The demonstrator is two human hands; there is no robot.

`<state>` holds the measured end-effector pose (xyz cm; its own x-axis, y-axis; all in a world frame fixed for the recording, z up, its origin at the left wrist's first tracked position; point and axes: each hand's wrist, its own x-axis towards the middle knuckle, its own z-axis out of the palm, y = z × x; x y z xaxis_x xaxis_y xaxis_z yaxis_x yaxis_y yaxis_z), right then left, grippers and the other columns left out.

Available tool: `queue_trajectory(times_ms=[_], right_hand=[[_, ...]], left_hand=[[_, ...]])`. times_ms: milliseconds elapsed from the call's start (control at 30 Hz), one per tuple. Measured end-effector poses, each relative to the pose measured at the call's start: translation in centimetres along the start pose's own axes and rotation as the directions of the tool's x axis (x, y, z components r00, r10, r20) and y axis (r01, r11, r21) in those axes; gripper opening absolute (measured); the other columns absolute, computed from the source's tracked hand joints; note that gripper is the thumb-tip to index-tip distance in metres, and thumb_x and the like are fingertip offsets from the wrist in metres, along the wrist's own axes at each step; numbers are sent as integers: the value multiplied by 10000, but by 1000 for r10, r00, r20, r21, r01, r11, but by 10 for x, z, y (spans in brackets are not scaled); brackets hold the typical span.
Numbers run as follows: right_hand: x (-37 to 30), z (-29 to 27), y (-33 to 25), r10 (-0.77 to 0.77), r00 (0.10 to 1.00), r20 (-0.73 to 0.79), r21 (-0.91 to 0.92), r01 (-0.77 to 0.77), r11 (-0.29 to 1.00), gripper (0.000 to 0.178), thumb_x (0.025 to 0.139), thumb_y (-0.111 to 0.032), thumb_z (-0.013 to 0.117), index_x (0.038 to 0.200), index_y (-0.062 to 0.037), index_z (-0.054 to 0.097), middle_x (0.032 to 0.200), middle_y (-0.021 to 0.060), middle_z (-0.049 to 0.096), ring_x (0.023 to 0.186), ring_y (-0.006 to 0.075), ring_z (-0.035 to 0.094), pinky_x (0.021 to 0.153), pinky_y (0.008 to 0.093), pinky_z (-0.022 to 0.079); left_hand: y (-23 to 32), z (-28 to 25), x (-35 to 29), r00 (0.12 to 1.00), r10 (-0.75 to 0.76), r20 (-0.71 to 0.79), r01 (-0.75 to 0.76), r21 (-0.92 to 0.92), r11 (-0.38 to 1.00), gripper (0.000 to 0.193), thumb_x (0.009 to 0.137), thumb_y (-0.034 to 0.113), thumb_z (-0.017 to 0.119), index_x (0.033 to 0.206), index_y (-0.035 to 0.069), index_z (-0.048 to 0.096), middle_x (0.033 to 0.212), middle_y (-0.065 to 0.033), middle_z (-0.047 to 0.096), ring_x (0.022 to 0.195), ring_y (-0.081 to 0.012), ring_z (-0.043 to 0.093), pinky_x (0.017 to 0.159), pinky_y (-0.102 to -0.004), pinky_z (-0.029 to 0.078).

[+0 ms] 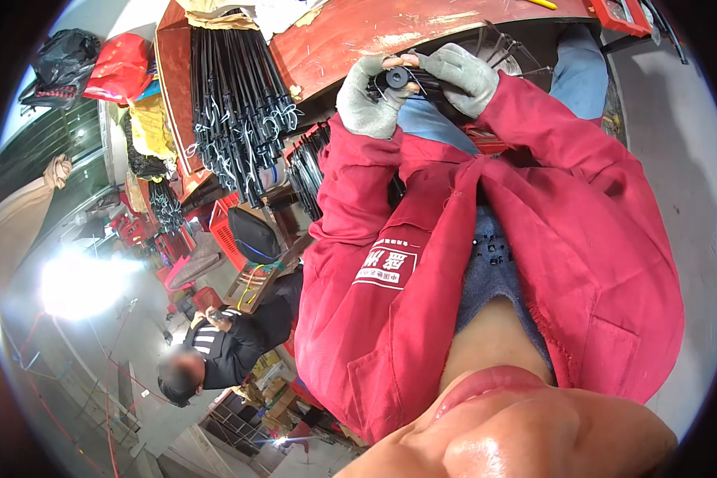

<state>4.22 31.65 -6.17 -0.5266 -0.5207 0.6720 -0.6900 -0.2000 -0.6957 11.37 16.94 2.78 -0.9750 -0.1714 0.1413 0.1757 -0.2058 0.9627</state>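
Both of my hands wear pale grey gloves with bare fingertips showing, and they meet just in front of the red table edge. My left hand (368,102) is closed around a round black part (397,77) with a hole in its middle. Close beside it, my right hand (464,80) has its fingers bent over dark, thin black pieces (429,86); their exact kind is hard to make out. Whether these pieces join the round part cannot be seen. To the left, a large bundle of long black rods (235,88) with white ties hangs over the table's edge.
The red tabletop (366,36) spans the top. A second black rod bundle (307,169) sits lower left, near a red crate (225,231) and a black bag (253,235). A thin metal frame (511,49) stands right of my hands. Another person (231,338) in black works at lower left.
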Motion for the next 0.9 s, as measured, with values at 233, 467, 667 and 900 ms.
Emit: queue_trajectory(times_ms=[233,467,667,900], right_hand=[[1,-3,-5,-52,997,-52,19,53,998,707,541,136,465,1227,-32,490,873,80,542,743,206,476,661,266,405],[-6,3,-1,-36,995,-98,-18,34,999,624,607,82,528,1218,-39,503,851,73,541,699,205,482,635,274,414],[-13,1,5,-18,997,-81,-120,8,993,599,629,63,548,1216,-45,508,870,76,549,702,201,493,639,269,419],[-9,-1,1,35,996,-82,-117,-44,992,605,619,81,529,1210,-46,514,878,76,552,739,201,511,663,267,421]], left_hand=[[-2,6,1,986,130,103,-141,112,984,496,608,-58,751,1028,29,503,940,-96,611,836,-189,583,761,-267,484],[0,7,-5,994,-109,14,109,-227,968,479,610,-115,705,1022,9,495,999,-137,579,897,-226,561,752,-268,507],[-18,5,-4,994,112,5,-112,96,989,483,622,-97,713,1034,20,490,964,-130,597,863,-207,576,720,-257,510],[-10,1,-3,999,36,12,-37,75,997,439,598,-116,711,975,-1,517,971,-107,587,893,-224,568,788,-291,505]])
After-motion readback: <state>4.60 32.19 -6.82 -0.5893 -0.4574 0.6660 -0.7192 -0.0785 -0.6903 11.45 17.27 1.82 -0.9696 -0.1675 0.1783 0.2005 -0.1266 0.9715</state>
